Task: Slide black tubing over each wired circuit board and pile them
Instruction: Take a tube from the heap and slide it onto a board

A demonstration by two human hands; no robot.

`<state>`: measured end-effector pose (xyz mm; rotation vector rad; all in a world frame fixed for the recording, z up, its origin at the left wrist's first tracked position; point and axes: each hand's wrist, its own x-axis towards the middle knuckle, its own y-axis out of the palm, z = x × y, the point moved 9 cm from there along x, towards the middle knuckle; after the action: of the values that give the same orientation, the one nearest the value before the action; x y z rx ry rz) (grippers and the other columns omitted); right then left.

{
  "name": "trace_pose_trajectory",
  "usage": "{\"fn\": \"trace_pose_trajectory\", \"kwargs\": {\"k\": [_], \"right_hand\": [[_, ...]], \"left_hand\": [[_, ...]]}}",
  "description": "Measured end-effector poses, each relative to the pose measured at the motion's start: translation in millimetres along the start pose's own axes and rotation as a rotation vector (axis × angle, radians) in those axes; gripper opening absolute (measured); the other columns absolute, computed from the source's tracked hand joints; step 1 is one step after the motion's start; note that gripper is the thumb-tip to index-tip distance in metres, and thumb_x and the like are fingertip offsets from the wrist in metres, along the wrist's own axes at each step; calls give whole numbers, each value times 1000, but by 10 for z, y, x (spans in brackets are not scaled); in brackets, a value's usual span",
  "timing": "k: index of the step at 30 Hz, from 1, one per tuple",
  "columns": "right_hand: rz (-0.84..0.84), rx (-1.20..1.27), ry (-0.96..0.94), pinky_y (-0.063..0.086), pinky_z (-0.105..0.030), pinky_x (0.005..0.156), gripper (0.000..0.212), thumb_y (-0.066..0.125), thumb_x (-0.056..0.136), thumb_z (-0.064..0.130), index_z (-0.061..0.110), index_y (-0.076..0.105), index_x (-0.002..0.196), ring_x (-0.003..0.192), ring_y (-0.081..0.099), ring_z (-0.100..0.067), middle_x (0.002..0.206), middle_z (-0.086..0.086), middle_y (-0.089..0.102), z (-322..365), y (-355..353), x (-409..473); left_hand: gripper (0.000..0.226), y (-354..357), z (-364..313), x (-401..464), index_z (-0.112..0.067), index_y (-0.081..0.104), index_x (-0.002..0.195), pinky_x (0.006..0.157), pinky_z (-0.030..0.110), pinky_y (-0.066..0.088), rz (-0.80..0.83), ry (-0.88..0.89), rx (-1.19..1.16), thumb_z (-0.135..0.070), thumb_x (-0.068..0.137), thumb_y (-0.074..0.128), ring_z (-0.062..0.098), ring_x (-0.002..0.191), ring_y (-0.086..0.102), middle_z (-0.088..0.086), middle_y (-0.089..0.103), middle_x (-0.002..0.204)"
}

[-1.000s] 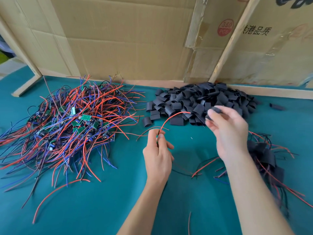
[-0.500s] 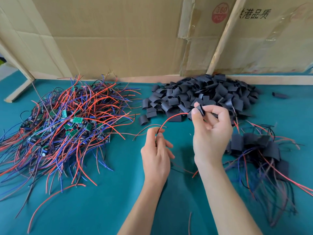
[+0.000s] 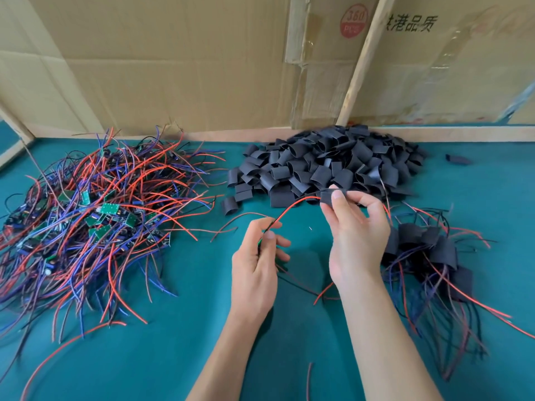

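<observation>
The left hand (image 3: pixel 256 264) pinches a red wire (image 3: pixel 292 208), maybe with a small board hidden in its fingers. The right hand (image 3: pixel 357 235) grips a black tube piece (image 3: pixel 328 196) at the wire's far end, above the green bench (image 3: pixel 179 342), just in front of the tube pile (image 3: pixel 333 163).

Red round stamp (image 3: pixel 353 24) on cardboard sheet (image 3: pixel 324 68) behind table: "360" above "PCS", lower line faint. Right of wooden slat (image 3: pixel 362 62), dark printed Chinese characters (image 3: pixel 411 24) on neighbouring cardboard panel (image 3: pixel 463 68): "港品质", first character partly cut off by slat. No other legible text.
</observation>
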<state>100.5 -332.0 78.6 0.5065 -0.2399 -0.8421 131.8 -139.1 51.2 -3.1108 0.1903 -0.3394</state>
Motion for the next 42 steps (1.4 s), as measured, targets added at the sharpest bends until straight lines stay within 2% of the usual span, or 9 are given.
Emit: {"fn": "trace_pose_trajectory", "kwargs": {"k": [8,17,22,26,30,33,37,40,42], "right_hand": [[27,196,144,60,-30,87,14,70,96,1,8,59,92,97,69,-20,80,0,74,-60,-21,9],[107,85,106,59,-29,85,18,70,94,-1,5,57,105,91,71,-17,89,-5,75,-49,40,-39],[260,135,358,59,-25,74,33,70,92,-2,11,50,115,81,69,-20,109,-19,77,-343,266,-236],[304,152,533,57,-24,68,40,73,89,1,8,53,123,72,66,-15,114,-11,78,-552,359,-415],[361,-84,374,55,-23,64,26,78,86,0,5,65,107,74,68,-16,100,-10,79,-474,377,-404],[350,-234,233,54,-20,64,17,73,88,-6,6,68,99,77,73,-15,91,-9,80,-371,356,-352],[242,-129,248,52,-21,62,19,72,88,-8,7,68,97,78,71,-20,92,-12,79,-330,232,-255],[177,-39,280,53,-20,61,19,72,88,-8,7,68,98,80,71,-17,95,-12,79,-339,158,-197],[183,-68,275,53,-20,62,17,73,87,-6,8,69,97,79,72,-16,93,-11,79,-360,158,-188]], "left_hand": [[19,-16,-3,-1,-41,59,103,58,18,46,-14,-11,-9,-35,102,40,18,65,66,-2,73,85],[19,-7,30,8,-40,60,102,61,22,46,-13,-28,25,-36,101,41,17,64,66,-5,73,83],[24,4,18,4,-37,64,103,59,21,46,5,-25,41,-24,97,45,16,62,63,-4,72,81],[21,-18,-36,-7,-34,62,90,54,27,45,-21,0,77,-20,98,49,22,55,52,-3,68,74],[21,-21,4,-16,-18,58,79,53,28,40,-23,-30,117,-20,97,49,24,58,48,-3,63,68],[16,-10,11,-22,-24,63,95,58,31,44,5,-72,102,-22,86,49,21,64,53,0,66,75],[36,-29,52,-32,-35,58,107,71,29,53,-7,-116,40,-18,76,52,14,88,73,-5,74,97],[24,-39,42,-29,-30,60,95,66,32,55,-40,-86,24,-9,85,55,14,83,77,-5,73,95],[32,-65,36,-22,-29,63,89,64,29,57,-66,-63,33,3,90,57,14,81,77,-4,74,91]]}}
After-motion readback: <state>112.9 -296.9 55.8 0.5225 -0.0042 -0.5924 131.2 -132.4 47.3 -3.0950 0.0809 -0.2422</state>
